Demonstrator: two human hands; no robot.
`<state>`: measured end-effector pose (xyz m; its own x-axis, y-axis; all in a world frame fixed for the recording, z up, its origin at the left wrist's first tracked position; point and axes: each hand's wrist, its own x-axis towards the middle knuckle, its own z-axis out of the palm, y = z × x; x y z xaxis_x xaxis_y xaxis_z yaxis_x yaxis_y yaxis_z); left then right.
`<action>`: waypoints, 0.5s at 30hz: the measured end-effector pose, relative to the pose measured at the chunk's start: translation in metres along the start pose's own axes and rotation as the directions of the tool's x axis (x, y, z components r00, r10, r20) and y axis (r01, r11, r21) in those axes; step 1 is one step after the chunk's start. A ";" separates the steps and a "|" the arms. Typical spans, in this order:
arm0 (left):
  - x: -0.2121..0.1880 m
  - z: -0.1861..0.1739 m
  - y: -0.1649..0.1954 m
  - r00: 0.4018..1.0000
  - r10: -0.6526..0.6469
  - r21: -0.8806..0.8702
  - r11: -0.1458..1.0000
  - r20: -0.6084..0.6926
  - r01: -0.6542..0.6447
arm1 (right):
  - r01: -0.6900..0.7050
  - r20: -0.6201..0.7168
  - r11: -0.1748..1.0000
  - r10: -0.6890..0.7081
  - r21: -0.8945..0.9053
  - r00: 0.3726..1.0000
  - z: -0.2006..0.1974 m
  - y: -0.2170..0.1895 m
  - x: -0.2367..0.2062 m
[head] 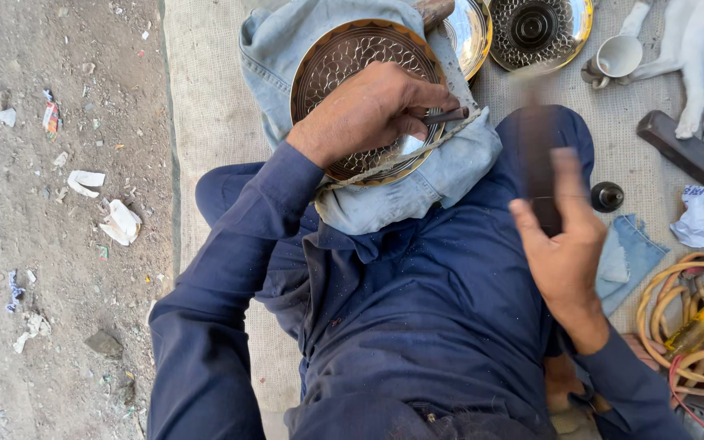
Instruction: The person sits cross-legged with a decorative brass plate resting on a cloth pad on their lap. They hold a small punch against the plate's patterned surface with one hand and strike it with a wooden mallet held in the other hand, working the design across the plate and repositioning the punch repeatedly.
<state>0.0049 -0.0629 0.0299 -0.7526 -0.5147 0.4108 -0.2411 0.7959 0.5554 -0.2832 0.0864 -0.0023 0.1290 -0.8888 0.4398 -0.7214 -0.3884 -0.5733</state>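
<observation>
Left grip [372, 110] pinches a thin dark punch [446, 116] against the patterned brass plate [344, 61], which lies on denim cloth [442, 175] at 12 o'clock. Right grip [568, 236], at 3 o'clock, wraps a blurred dark hammer [538, 159].

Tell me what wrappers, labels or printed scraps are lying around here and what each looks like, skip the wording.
Crumpled paper wrapper: on the mat at right, below the dark block; white with blue print.
Small packet scrap: on the dirt at far left; flat, red and white.
Crumpled white papers: on the dirt left of the mat; no print visible.
No screens or signs.
</observation>
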 end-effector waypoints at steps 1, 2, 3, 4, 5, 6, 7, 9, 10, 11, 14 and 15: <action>-0.001 -0.002 0.001 0.999 -0.038 -0.001 0.999 -0.015 0.038 | -0.057 0.028 0.998 0.056 0.021 0.998 0.001 0.001 -0.001; -0.005 -0.004 0.004 0.996 -0.080 -0.007 0.997 -0.028 0.080 | -0.118 0.063 0.992 0.115 0.042 0.991 0.002 0.003 -0.002; -0.008 -0.006 0.005 0.992 -0.117 -0.013 0.993 -0.039 0.117 | -0.178 0.093 0.982 0.173 0.059 0.981 0.003 0.005 -0.002; -0.009 -0.007 0.006 0.978 -0.202 0.001 0.979 -0.059 0.202 | -0.161 0.082 0.985 0.157 0.057 0.984 0.003 0.007 -0.001; -0.011 -0.007 0.007 0.954 -0.290 0.011 0.957 -0.079 0.292 | -0.146 0.077 0.988 0.142 0.055 0.987 0.002 0.009 0.000; -0.013 -0.007 0.008 0.922 -0.374 0.019 0.926 -0.100 0.378 | -0.130 0.070 0.990 0.126 0.054 0.989 0.002 0.010 0.002; -0.014 -0.006 0.008 0.922 -0.371 0.026 0.926 -0.112 0.376 | -0.112 0.075 0.993 0.109 0.047 0.991 0.001 0.011 0.004; -0.015 -0.003 0.007 0.922 -0.361 0.040 0.928 -0.140 0.370 | -0.074 0.082 0.997 0.071 0.031 0.994 -0.001 0.011 0.014; -0.016 -0.002 0.007 0.932 -0.322 0.031 0.943 -0.168 0.331 | -0.111 0.069 0.988 0.104 0.105 0.992 -0.002 0.009 0.020; -0.018 -0.001 0.008 0.939 -0.283 0.024 0.956 -0.197 0.293 | -0.147 0.061 0.973 0.138 0.180 0.989 -0.003 0.007 0.027; -0.018 0.001 0.008 0.946 -0.190 0.051 0.976 -0.262 0.211 | -0.024 0.207 0.996 0.040 -0.082 0.978 -0.015 0.005 0.055; -0.018 0.002 0.009 0.946 -0.163 0.068 0.980 -0.280 0.189 | 0.079 0.295 0.968 -0.005 -0.237 0.955 -0.019 0.005 0.064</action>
<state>0.0151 -0.0464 0.0261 -0.5008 -0.7060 0.5007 -0.4203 0.7041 0.5724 -0.2917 0.0321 0.0363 0.3279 -0.9190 0.2191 -0.8498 -0.3882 -0.3566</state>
